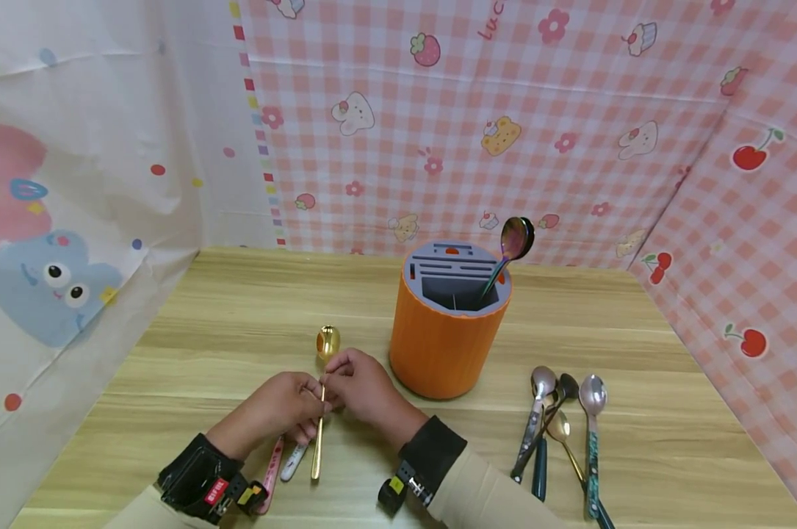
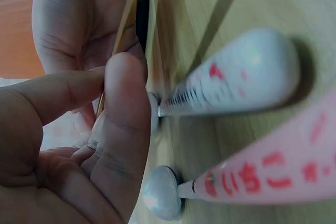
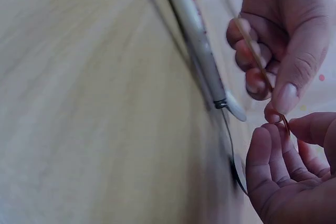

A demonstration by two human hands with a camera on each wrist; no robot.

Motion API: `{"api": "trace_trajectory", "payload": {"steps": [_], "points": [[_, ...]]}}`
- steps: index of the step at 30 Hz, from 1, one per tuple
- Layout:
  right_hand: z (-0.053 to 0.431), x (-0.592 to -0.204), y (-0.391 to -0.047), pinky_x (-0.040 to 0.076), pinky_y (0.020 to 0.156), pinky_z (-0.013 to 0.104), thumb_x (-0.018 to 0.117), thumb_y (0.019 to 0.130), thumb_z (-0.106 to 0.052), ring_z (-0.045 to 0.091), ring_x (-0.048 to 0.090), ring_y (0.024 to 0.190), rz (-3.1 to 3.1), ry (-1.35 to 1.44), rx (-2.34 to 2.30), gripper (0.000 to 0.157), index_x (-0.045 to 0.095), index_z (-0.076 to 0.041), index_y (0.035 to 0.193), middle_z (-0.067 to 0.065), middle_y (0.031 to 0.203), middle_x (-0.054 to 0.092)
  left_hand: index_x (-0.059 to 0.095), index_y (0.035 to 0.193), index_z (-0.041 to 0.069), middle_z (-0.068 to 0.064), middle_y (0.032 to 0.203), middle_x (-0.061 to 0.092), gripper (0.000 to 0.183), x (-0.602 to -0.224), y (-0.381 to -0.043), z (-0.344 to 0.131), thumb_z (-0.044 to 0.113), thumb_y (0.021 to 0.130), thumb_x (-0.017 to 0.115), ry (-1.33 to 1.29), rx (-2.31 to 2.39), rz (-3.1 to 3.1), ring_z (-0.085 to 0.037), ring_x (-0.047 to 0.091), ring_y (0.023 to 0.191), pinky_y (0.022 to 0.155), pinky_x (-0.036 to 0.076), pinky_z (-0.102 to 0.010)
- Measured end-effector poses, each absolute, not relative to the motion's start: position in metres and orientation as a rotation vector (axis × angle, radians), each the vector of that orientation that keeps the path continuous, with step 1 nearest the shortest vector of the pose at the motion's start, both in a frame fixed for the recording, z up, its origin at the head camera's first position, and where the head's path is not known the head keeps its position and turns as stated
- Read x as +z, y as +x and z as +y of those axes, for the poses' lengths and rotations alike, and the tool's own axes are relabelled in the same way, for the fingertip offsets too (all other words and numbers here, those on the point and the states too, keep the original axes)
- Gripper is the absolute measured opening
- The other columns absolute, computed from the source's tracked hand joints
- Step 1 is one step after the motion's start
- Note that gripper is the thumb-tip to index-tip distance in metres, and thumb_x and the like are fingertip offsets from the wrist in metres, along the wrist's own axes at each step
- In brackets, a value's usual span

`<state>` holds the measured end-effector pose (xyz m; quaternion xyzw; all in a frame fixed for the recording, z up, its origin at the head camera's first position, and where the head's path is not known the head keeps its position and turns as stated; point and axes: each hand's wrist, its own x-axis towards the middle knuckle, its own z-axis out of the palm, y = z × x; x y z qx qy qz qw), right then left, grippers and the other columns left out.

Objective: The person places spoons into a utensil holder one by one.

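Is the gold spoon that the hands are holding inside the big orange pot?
No, the left hand and right hand pinch the gold spoon outside the orange pot, over the table.

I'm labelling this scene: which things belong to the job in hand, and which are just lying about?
Part of the job:
gold spoon, pinched by left hand and right hand
orange holder with spoons in it, probably

Seemingly lying about:
pink-handled spoon
white-handled utensil
loose spoons at right

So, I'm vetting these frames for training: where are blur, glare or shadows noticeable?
Head view: fairly sharp, glints on the gold spoon; left wrist view: white handle soft, with a shadow beside it; right wrist view: table blurred and streaky.
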<state>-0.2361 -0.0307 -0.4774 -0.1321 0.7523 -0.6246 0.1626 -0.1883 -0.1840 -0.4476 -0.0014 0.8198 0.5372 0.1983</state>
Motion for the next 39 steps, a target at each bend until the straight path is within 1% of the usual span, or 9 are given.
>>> {"api": "trace_trajectory", "payload": {"steps": [3, 8, 12, 15, 18, 24, 29, 32, 39], "points": [[-0.029, -0.473, -0.237, 0.056, 0.059, 0.031, 0.067, 0.089, -0.004, 0.016, 0.065, 0.063, 2.054, -0.330, -1.862, 0.019, 0.053, -0.003, 0.103, 0.009, 0.082, 0.068, 0.057, 0.096, -0.005, -0.011, 0.067, 0.065, 0.015, -0.447, -0.188, -0.184, 0.002, 0.087, 0.067, 0.040, 1.550, 2.256, -0.019, 0.063, 0.053, 0.050, 0.058, -0.035], [-0.026, -0.464, -0.236, 0.059, 0.064, 0.037, 0.067, 0.088, -0.002, 0.018, 0.064, 0.065, 1.975, -0.286, -1.943, 0.038, 0.046, -0.002, 0.120, 0.015, 0.086, 0.070, 0.054, 0.099, -0.005, -0.013, 0.074, 0.067, 0.016, -0.445, -0.188, -0.184, -0.002, 0.088, 0.064, 0.085, 1.595, 2.199, -0.024, 0.065, 0.060, 0.055, 0.059, -0.039], [-0.025, -0.459, -0.239, 0.060, 0.068, 0.043, 0.068, 0.088, -0.002, 0.023, 0.065, 0.066, 1.983, -0.261, -1.952, 0.050, 0.044, -0.002, 0.131, 0.013, 0.085, 0.069, 0.048, 0.104, -0.007, -0.017, 0.081, 0.068, 0.020, -0.443, -0.188, -0.184, -0.006, 0.089, 0.062, 0.150, 1.634, 2.139, -0.026, 0.065, 0.064, 0.059, 0.059, -0.043], [-0.024, -0.459, -0.243, 0.059, 0.070, 0.046, 0.069, 0.087, -0.002, 0.027, 0.067, 0.070, 2.005, -0.268, -1.948, 0.053, 0.044, -0.002, 0.134, 0.011, 0.084, 0.068, 0.046, 0.107, -0.008, -0.018, 0.082, 0.067, 0.023, -0.443, -0.188, -0.185, -0.007, 0.090, 0.061, 0.184, 1.653, 2.113, -0.025, 0.065, 0.064, 0.061, 0.059, -0.044], [-0.023, -0.456, -0.243, 0.059, 0.072, 0.049, 0.069, 0.088, -0.001, 0.030, 0.066, 0.073, 2.027, -0.291, -1.941, 0.049, 0.048, -0.001, 0.132, 0.011, 0.084, 0.068, 0.046, 0.108, -0.008, -0.017, 0.083, 0.067, 0.024, -0.442, -0.189, -0.184, -0.007, 0.091, 0.062, 0.200, 1.665, 2.104, -0.026, 0.065, 0.065, 0.062, 0.059, -0.044], [-0.021, -0.448, -0.237, 0.058, 0.073, 0.050, 0.066, 0.090, -0.003, 0.026, 0.066, 0.071, 2.050, -0.338, -1.909, 0.035, 0.056, -0.003, 0.124, 0.012, 0.089, 0.069, 0.047, 0.107, -0.008, -0.017, 0.086, 0.065, 0.024, -0.444, -0.186, -0.183, -0.006, 0.089, 0.064, 0.216, 1.671, 2.095, -0.028, 0.066, 0.068, 0.062, 0.060, -0.045], [-0.018, -0.425, -0.227, 0.055, 0.077, 0.057, 0.064, 0.092, 0.000, 0.041, 0.065, 0.079, 2.074, -0.376, -1.893, 0.034, 0.052, 0.003, 0.124, 0.017, 0.093, 0.068, 0.050, 0.104, -0.007, -0.019, 0.092, 0.063, 0.022, -0.443, -0.185, -0.181, -0.004, 0.089, 0.065, 0.234, 1.644, 2.148, -0.026, 0.066, 0.071, 0.063, 0.060, -0.043], [-0.016, -0.412, -0.223, 0.055, 0.078, 0.056, 0.063, 0.092, 0.001, 0.046, 0.063, 0.084, 2.085, -0.392, -1.878, 0.035, 0.050, 0.004, 0.125, 0.018, 0.095, 0.067, 0.052, 0.101, -0.006, -0.019, 0.092, 0.063, 0.019, -0.440, -0.184, -0.179, -0.003, 0.089, 0.066, 0.239, 1.624, 2.180, -0.028, 0.067, 0.072, 0.064, 0.060, -0.042], [-0.010, -0.412, -0.230, 0.058, 0.073, 0.039, 0.064, 0.093, -0.002, 0.026, 0.064, 0.081, 2.123, -0.472, -1.849, 0.039, 0.049, 0.003, 0.128, 0.019, 0.101, 0.067, 0.054, 0.099, -0.004, -0.015, 0.093, 0.064, 0.017, -0.431, -0.185, -0.177, 0.001, 0.089, 0.068, 0.272, 1.608, 2.206, -0.029, 0.067, 0.073, 0.066, 0.060, -0.044]]}}
